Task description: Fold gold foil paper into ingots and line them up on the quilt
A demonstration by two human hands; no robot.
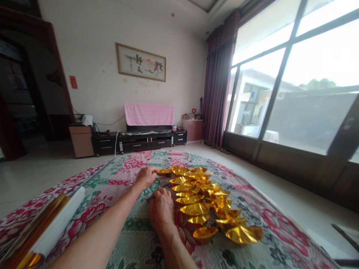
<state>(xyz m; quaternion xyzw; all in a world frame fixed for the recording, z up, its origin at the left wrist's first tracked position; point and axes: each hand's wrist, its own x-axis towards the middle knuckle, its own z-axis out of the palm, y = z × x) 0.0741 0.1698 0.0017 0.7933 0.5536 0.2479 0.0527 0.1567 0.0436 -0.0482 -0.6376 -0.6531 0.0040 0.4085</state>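
Several boat-shaped pieces folded from gold foil stand in rows on the flowered cloth. At the far left end of the rows, my left hand pinches the tip of one gold foil piece. My right hand is nearer to me, just left of the rows, its back facing up and its fingers curled down toward the cloth. Whatever those fingers hold, if anything, is hidden beneath the hand.
Gold sheets and a white roll lie on the cloth at the left. Beyond the cloth stand a low black cabinet and a pink-covered screen. Large windows line the right side.
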